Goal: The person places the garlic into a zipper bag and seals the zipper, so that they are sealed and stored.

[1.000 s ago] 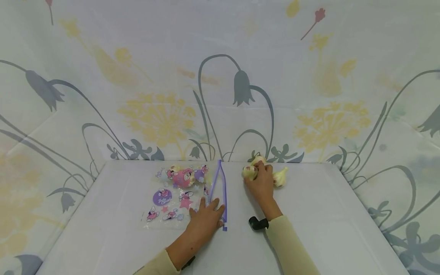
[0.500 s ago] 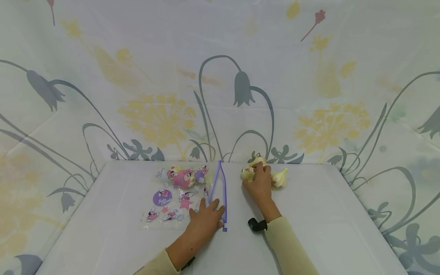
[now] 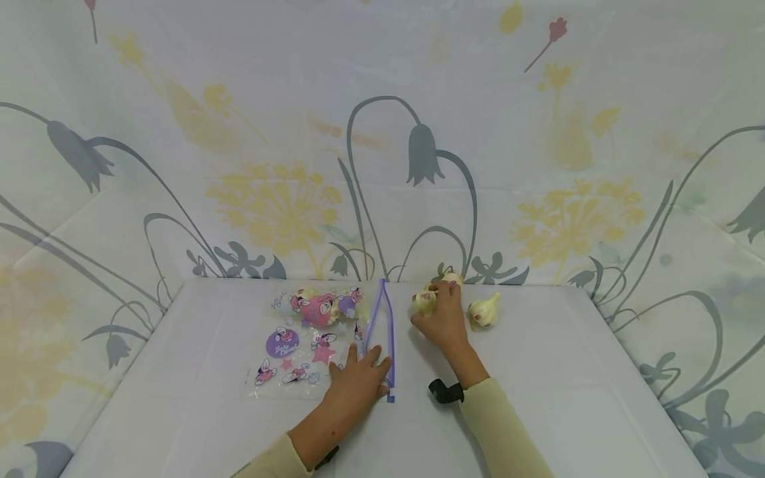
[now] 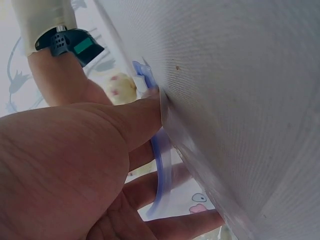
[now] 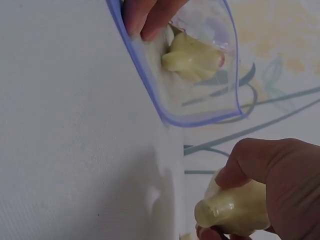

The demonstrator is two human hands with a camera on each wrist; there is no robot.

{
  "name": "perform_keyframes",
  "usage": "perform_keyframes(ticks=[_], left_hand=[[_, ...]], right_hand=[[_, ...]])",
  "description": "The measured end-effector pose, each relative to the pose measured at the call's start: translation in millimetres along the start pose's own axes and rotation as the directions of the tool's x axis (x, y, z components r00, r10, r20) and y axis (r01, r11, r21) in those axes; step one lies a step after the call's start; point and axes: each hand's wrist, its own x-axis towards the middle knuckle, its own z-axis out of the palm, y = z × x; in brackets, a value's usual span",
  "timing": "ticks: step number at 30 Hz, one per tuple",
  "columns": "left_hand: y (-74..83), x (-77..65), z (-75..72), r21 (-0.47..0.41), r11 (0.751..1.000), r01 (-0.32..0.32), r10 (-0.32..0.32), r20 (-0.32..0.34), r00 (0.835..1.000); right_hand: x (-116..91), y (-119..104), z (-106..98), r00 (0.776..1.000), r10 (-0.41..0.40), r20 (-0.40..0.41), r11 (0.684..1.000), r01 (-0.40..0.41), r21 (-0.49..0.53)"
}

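A garlic bulb (image 3: 424,303) is held between the thumb and fingers of my right hand (image 3: 447,322); its stem end points toward the camera in the right wrist view. To the left lies a clear zip bag (image 3: 293,364) printed with pink and purple cartoons, its purple zip edge (image 3: 391,332) gaping toward the right hand. My left hand (image 3: 358,380), fingers spread, presses the bag near its mouth. Inside the bag sits another garlic bulb (image 5: 192,59), partly covered by the print in the head view.
One more garlic bulb (image 3: 484,312) lies on the white table (image 3: 574,398) right of my right hand, and another (image 3: 454,277) shows behind that hand. A flower-patterned cloth (image 3: 382,219) rises at the table's back edge.
My right hand has shifted a little left with the garlic bulb, away from the bulb on the right. My left hand and the bag have stayed in place.
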Motion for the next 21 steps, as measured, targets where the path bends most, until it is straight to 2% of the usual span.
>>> perform_keyframes(ticks=[7, 21], left_hand=[[0.4, -0.9, 0.5, 0.009, 1.000, 0.000, 0.000, -0.010, 1.000], [0.9, 1.3, -0.1, 0.018, 1.000, 0.004, -0.004, 0.011, 1.000]], right_hand=[[-3, -3, 5, 0.998, -0.038, 0.043, 0.999, 0.038, 0.001], [-8, -15, 4, 0.992, -0.081, 0.097, 0.997, 0.082, 0.002]])
